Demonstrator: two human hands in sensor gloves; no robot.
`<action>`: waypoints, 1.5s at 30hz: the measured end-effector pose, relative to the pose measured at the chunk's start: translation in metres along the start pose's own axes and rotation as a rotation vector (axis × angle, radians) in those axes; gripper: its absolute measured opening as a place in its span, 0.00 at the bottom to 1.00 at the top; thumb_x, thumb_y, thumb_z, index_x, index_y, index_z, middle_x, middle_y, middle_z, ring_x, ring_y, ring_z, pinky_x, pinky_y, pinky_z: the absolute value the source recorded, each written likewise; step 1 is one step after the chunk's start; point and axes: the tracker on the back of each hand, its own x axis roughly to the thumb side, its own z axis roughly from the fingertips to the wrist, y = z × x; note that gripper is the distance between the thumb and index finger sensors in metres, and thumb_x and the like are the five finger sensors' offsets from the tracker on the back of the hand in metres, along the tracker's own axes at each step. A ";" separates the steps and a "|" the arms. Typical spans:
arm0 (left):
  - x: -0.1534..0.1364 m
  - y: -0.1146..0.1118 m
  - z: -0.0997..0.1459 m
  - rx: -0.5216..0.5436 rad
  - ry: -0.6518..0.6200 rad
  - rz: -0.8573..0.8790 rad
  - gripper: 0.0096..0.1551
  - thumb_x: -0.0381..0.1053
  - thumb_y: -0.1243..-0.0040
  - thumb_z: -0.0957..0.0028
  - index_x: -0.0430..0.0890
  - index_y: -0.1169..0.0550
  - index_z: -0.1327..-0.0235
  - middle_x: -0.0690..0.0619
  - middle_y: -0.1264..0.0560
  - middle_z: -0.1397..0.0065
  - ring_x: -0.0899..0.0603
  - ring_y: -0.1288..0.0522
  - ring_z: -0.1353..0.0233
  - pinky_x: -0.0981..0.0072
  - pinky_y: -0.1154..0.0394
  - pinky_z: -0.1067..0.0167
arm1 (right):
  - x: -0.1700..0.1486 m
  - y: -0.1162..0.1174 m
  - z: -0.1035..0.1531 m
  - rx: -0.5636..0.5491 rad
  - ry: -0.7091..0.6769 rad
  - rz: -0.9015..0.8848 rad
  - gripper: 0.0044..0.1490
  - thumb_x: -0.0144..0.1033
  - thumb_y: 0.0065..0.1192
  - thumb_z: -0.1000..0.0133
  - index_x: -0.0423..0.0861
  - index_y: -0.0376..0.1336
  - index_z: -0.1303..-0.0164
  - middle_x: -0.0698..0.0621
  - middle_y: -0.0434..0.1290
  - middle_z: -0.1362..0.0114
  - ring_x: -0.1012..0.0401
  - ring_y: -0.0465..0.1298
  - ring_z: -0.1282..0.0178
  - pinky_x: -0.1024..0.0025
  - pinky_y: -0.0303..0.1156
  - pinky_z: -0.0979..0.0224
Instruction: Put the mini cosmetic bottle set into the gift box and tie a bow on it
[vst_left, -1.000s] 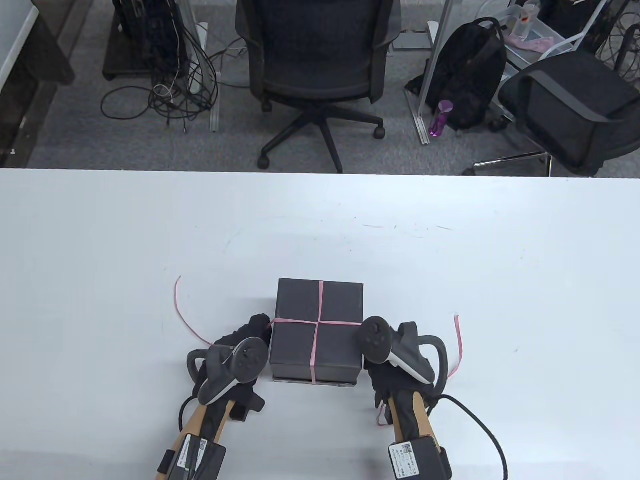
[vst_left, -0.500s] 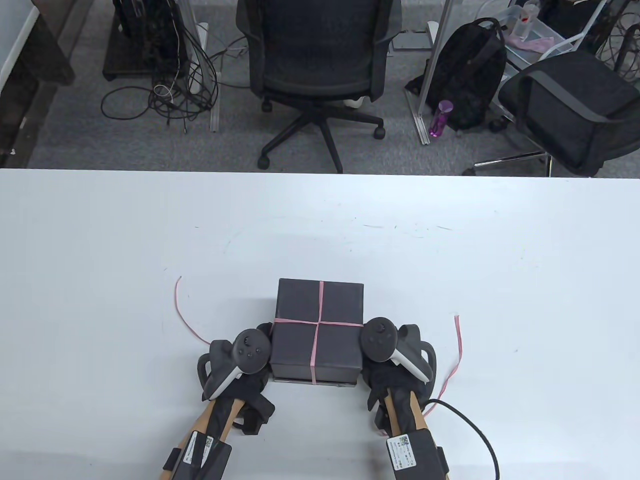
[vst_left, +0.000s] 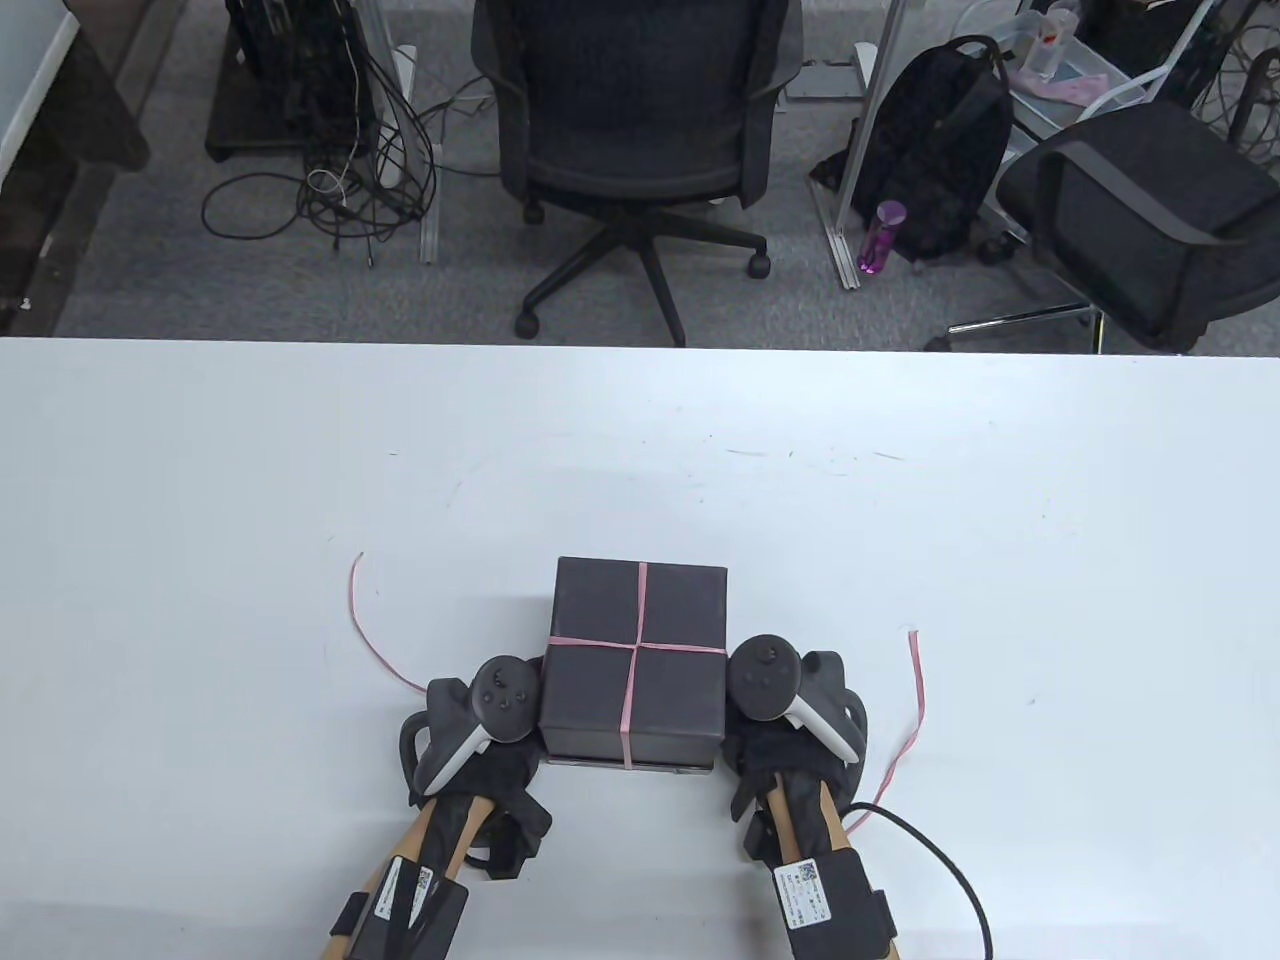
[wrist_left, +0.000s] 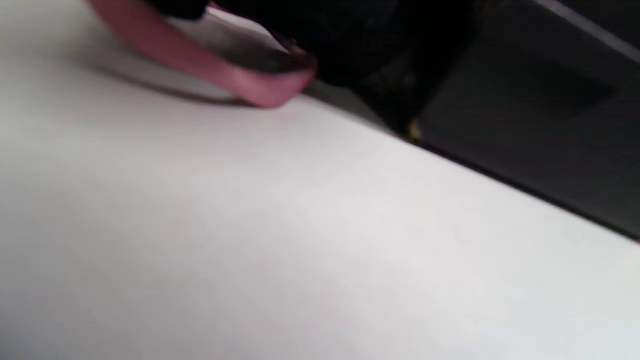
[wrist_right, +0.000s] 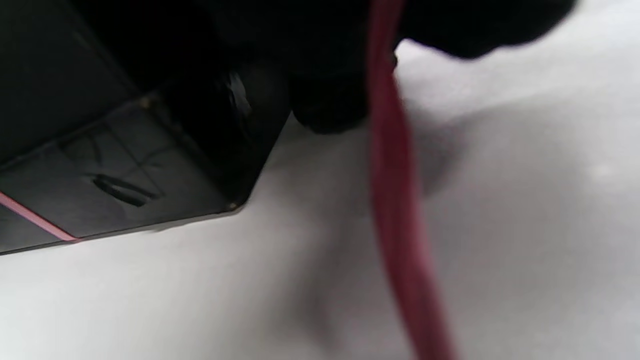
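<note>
Both hands, left hand (vst_left: 470, 740) & right hand (vst_left: 790, 735), flank closed black box (vst_left: 635, 690) w/ pink ribbon (vst_left: 632, 645) crossed on lid; finger grip can't be told

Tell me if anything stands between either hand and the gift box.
Nothing visible does. The left hand and right hand sit right beside the gift box, with only the pink ribbon around it.

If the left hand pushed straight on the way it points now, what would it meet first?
Probably the gift box: the left hand sits against its left side, angled inward, with pink ribbon trailing beside it. Actual contact is hidden.
</note>
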 end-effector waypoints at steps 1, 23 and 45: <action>0.000 0.000 0.000 0.000 0.001 0.001 0.24 0.52 0.57 0.34 0.53 0.30 0.26 0.62 0.21 0.56 0.57 0.22 0.74 0.66 0.19 0.69 | 0.000 0.000 0.000 -0.001 0.001 -0.001 0.30 0.27 0.47 0.34 0.30 0.56 0.23 0.39 0.77 0.53 0.66 0.77 0.75 0.71 0.79 0.68; -0.017 0.005 0.004 -0.103 -0.030 0.595 0.32 0.57 0.70 0.33 0.63 0.56 0.16 0.42 0.23 0.34 0.61 0.24 0.73 0.69 0.19 0.70 | -0.010 -0.006 0.005 0.003 -0.039 -0.332 0.36 0.34 0.35 0.33 0.41 0.40 0.15 0.30 0.79 0.48 0.68 0.77 0.76 0.75 0.79 0.71; -0.034 0.036 0.008 -0.011 -0.378 0.997 0.39 0.40 0.46 0.38 0.67 0.46 0.20 0.51 0.25 0.28 0.57 0.22 0.72 0.68 0.20 0.69 | -0.004 -0.011 0.013 0.093 -0.418 -1.110 0.37 0.44 0.30 0.31 0.53 0.28 0.15 0.27 0.73 0.47 0.70 0.74 0.75 0.78 0.78 0.70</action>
